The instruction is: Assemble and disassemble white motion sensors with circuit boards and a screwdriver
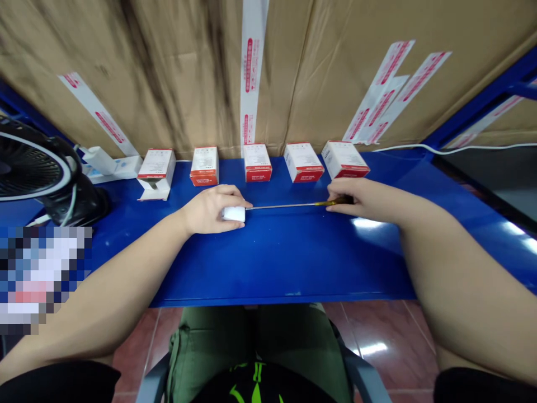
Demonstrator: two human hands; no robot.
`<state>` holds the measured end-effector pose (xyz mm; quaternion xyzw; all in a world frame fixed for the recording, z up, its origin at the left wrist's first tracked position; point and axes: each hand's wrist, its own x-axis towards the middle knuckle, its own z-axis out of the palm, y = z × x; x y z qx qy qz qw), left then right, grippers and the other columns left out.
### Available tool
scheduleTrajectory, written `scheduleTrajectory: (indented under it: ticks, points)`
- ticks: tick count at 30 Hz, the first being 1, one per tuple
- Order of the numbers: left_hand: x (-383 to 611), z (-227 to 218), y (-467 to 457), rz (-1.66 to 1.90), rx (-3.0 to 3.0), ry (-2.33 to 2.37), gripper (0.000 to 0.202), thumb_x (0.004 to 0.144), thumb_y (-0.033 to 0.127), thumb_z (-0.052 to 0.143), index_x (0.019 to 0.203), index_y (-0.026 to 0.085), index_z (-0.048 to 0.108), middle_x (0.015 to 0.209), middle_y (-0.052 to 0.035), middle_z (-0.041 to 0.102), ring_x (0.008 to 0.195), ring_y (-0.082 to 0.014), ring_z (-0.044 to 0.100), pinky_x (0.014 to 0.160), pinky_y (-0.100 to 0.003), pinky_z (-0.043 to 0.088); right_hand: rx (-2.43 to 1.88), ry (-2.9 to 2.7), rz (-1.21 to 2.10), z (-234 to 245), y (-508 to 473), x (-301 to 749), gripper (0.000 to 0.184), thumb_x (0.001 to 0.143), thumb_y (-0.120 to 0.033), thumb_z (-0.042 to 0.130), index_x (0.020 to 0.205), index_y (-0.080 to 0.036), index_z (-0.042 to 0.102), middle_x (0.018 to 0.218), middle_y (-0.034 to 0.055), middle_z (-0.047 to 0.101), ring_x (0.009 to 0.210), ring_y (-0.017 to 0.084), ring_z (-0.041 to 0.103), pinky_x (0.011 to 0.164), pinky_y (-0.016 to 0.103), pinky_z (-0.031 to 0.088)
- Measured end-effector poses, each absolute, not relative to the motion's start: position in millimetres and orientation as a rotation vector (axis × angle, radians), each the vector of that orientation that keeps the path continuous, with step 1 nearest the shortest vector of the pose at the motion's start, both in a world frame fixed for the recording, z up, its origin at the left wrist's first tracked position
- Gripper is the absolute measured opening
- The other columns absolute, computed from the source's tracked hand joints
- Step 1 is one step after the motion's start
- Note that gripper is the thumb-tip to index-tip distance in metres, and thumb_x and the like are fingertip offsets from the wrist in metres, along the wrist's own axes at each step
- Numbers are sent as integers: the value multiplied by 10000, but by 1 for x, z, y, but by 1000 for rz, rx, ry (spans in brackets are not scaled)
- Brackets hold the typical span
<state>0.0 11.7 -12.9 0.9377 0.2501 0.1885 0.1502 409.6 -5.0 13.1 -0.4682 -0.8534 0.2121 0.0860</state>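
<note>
Head view: a small white rounded object is cupped under the person's left hand, with the fingers closed over it and the object showing at the heel of the fingers. A slim screwdriver with a long steel shaft and a yellow-and-dark handle is gripped near its handle in the right hand, held closed between thumb and fingers. The shaft is held almost level and points across toward the left hand. Its tip ends just beside the white object, though whether they touch cannot be told. Both hands are held over a glossy blue metal workbench. Ahead of the hands, five white cartons with red bands are lined up along the bench's far edge, against brown cardboard sheets marked with white-and-red tape. Left of the left hand, a black electric fan and a white power strip are seen, beside a pixelated patch. Green trousers are seen below the near edge.
</note>
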Motion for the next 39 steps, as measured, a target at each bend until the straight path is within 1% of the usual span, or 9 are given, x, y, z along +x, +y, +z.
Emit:
scheduleTrajectory:
  ticks: [3,6,9,13,17,20,26,34,39]
  points:
    - [2,-12,9,527,2703,733,421,975,453,774,1334,235,804,1252,-107,762,1086,-264,781,957,-410,658,-1377,-2563,461,10,-4,409,378,962,-594,618,784,-266,559,865,85,696,743,231,609,680,388,499]
    - [3,-11,7,503,2734,774,420,993,449,744,1352,234,789,1252,-105,754,1063,-261,785,924,-403,660,-1333,-2598,444,7,-5,408,273,960,-519,625,886,-260,671,986,111,743,855,264,690,758,414,568]
    - [2,-10,5,493,2771,816,411,1006,440,720,1350,225,782,1249,-109,750,1055,-268,787,906,-404,660,-1270,-2653,477,8,-7,404,279,987,-473,573,938,-254,739,1064,118,769,898,265,735,810,420,593]
    - [1,-9,5,493,2753,808,397,994,443,737,1322,224,784,1241,-102,752,1056,-257,787,909,-384,656,-1299,-2698,417,12,-11,396,283,1014,-425,537,842,-255,684,881,79,754,736,222,691,708,371,532]
    - [1,-8,6,484,2750,805,382,985,417,745,1312,223,785,1228,-97,753,1049,-254,788,902,-374,653,-1484,-2714,220,15,-17,388,244,1000,-365,568,775,-270,559,646,8,630,568,191,561,580,332,364]
    - [1,-9,6,491,2755,791,385,987,420,744,1310,214,786,1225,-103,751,1046,-258,790,889,-378,653,-1584,-2685,201,16,-19,383,253,986,-369,563,768,-273,478,602,-6,582,523,185,517,559,328,321]
    - [-3,-11,8,501,2763,779,405,999,445,736,1327,211,781,1242,-118,748,1074,-273,790,912,-404,661,-1431,-2663,520,20,-20,385,215,978,-402,498,895,-259,636,821,65,762,701,223,695,671,349,504]
    - [-5,-11,11,510,2754,714,410,1012,457,723,1331,205,780,1241,-123,750,1081,-267,784,944,-406,662,-1407,-2655,415,16,-21,389,211,1003,-401,551,841,-266,567,864,47,755,718,212,669,636,338,466]
    - [-6,-11,11,492,2739,759,413,1004,467,729,1342,234,774,1253,-108,749,1094,-262,780,931,-395,666,-1299,-2641,415,11,-17,390,288,1047,-436,510,1037,-259,737,1024,102,792,868,258,740,780,405,577]
